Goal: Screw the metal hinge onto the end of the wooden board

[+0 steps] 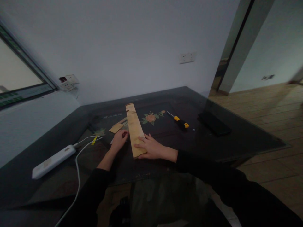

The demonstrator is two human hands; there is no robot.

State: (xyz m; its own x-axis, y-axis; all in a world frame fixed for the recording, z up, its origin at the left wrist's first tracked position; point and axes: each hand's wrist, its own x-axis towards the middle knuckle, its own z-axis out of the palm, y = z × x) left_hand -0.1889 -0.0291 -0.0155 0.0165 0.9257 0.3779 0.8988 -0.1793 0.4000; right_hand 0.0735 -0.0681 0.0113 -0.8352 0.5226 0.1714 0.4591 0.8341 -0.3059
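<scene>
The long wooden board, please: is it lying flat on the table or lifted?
Lying flat: the wooden board rests along the glass table, right hand pressing its near end.

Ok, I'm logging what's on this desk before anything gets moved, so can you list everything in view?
wooden plank: 1, light brown, lying lengthwise mid-table, running away from the person
small wood piece: 1, light brown, left of the plank
screwdriver: 1, yellow and black handle, right of the plank
dark flat object: 1, black, far right of the table; too dim to identify
power strip: 1, white, near left of the table, with a white cable
table: 1, dark glass top with a flower pattern
wall sockets: white, on the back wall; more at the left corner
left hand: 1, at the plank's left edge, fingers curled
right hand: 1, flat on the plank's near end
</scene>
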